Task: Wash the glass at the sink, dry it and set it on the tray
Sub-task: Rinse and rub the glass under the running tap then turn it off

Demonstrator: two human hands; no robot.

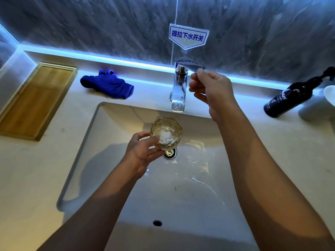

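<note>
My left hand [143,151] holds a faceted amber glass [165,133] upright over the white sink basin [181,187], just above the drain [170,153] and a little in front of the spout. My right hand [211,89] grips the flat lever on top of the chrome faucet [178,87]. No water stream shows from the spout; wet streaks lie in the basin. A crumpled blue cloth [108,84] rests on the counter behind the sink, to the left. A wooden tray [34,100] lies at the far left of the counter.
A dark pump bottle [290,98] stands at the right of the counter beside a white dish [329,95]. A blue-lettered sign [188,36] sticks to the grey marble wall above the faucet. A lit strip runs along the back ledge.
</note>
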